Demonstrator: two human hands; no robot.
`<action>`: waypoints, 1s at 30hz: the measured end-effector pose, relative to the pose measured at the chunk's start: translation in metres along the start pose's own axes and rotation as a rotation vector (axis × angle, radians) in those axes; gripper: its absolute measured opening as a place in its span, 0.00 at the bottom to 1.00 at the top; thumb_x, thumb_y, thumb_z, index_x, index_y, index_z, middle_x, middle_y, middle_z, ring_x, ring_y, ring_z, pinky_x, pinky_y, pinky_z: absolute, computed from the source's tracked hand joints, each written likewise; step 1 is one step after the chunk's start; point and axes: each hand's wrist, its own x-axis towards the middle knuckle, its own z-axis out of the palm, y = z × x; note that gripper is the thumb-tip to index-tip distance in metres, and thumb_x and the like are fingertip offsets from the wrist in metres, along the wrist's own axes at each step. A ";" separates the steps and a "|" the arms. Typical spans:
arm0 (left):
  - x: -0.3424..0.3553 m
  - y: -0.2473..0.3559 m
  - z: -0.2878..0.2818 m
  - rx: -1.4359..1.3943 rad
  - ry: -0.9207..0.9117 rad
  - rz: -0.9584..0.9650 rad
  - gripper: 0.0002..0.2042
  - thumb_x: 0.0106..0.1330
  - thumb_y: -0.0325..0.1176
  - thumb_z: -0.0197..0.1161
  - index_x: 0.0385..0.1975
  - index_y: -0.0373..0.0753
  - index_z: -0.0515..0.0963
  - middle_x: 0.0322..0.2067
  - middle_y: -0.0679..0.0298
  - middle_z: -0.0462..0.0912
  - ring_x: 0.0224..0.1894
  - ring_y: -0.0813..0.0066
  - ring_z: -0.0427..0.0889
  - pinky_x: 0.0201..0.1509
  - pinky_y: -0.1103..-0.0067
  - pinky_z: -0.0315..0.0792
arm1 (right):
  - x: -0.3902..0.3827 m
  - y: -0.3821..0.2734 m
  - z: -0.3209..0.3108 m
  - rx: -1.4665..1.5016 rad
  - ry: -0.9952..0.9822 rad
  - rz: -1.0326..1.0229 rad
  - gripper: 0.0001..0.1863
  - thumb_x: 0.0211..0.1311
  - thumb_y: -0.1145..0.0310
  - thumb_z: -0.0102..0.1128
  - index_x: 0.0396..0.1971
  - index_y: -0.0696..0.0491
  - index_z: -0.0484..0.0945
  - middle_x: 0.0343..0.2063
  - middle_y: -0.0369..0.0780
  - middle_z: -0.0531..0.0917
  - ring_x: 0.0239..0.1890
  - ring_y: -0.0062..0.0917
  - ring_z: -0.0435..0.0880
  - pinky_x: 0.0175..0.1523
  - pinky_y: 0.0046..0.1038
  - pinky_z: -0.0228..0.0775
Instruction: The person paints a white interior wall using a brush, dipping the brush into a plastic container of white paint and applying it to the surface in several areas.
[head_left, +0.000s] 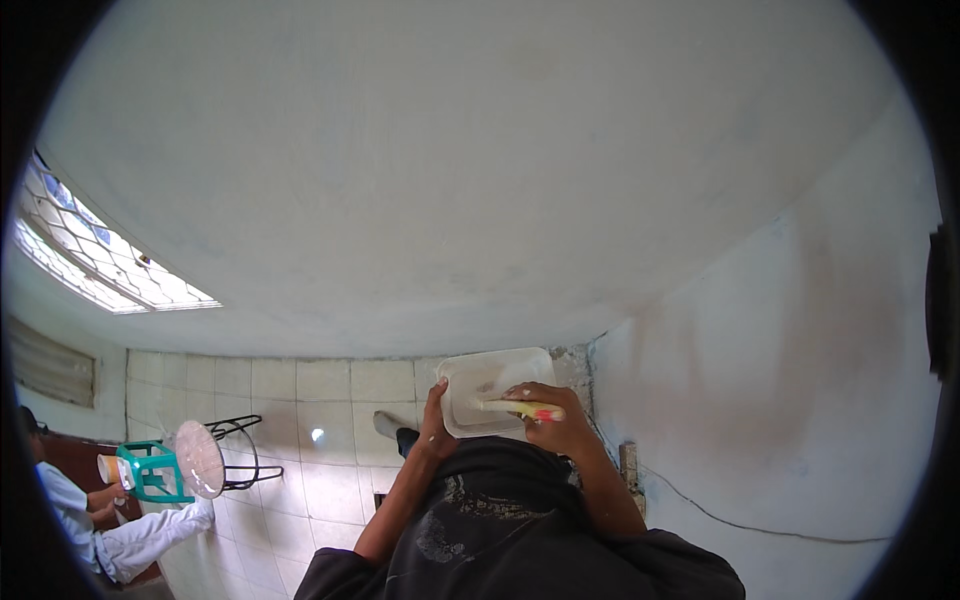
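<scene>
A shallow whitish plastic tub (515, 364) with rounded corners is held in front of my body. My left hand (435, 425) grips its left rim, thumb on the near edge. Over the tub's right side, my right hand (562, 425) is closed around a paintbrush (518, 407) with a yellow and red handle. The brush's pale tip points left, down into the tub; whether it touches the bottom I cannot tell. A greyish smear shows on the tub's floor. Pale spots mark my fingers and the front of my dark shirt.
A pale wall (450, 200) rises ahead; another wall (760, 350) with brownish patches stands at right, a cable (740, 522) along its base. Left on the tiled floor (322, 430) are a round-topped stool (202, 460), a green plastic stool (155, 472) and a seated person (130, 550).
</scene>
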 end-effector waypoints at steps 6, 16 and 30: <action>0.002 -0.003 0.000 0.017 0.039 0.024 0.30 0.66 0.52 0.42 0.61 0.35 0.58 0.55 0.53 0.69 0.56 0.60 0.71 0.60 0.67 0.66 | 0.004 0.008 -0.009 -0.004 0.069 0.084 0.16 0.40 0.80 0.62 0.34 0.53 0.80 0.31 0.39 0.83 0.32 0.27 0.82 0.39 0.26 0.73; 0.001 -0.006 -0.006 -0.032 0.071 0.073 0.29 0.66 0.52 0.42 0.60 0.37 0.59 0.54 0.53 0.70 0.55 0.60 0.72 0.59 0.67 0.66 | -0.005 0.031 -0.015 1.268 0.330 0.525 0.14 0.55 0.80 0.57 0.43 0.61 0.73 0.39 0.38 0.79 0.40 0.24 0.80 0.43 0.24 0.74; -0.014 -0.004 0.001 0.032 0.037 0.106 0.31 0.64 0.55 0.38 0.62 0.40 0.58 0.57 0.54 0.67 0.58 0.55 0.68 0.61 0.60 0.63 | 0.023 -0.012 -0.035 1.532 0.295 0.440 0.19 0.57 0.79 0.54 0.50 0.62 0.66 0.45 0.39 0.75 0.46 0.27 0.77 0.47 0.28 0.74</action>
